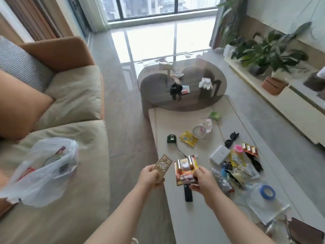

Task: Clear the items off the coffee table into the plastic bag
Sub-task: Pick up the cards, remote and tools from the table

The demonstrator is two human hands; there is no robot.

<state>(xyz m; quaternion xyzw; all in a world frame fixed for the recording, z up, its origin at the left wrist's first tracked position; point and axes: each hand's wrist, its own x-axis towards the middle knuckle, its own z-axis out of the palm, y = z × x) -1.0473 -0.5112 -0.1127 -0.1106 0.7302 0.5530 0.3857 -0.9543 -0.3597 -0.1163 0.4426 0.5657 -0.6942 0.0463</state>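
My left hand (pixel 151 177) grips a slim gold remote control (pixel 162 164) just left of the beige coffee table (pixel 193 221). My right hand (pixel 202 180) holds a red and orange battery pack (pixel 184 167) above the table's near left part. A black remote (pixel 188 193) lies on the table under that hand. The clear plastic bag (pixel 44 171) sits open on the sofa seat at the left, with a few items inside. Many small items remain on the table: a white box (pixel 219 154), a roll of clear tape (pixel 199 132), a yellow packet (pixel 188 138).
A round glass table (pixel 182 101) overlaps the coffee table's far end, bearing a white glove and dark items. Blue tape (pixel 267 191), sunglasses (pixel 231 139) and another battery pack (pixel 249 148) lie at the right. A low cabinet with potted plants (pixel 270 55) lines the right wall.
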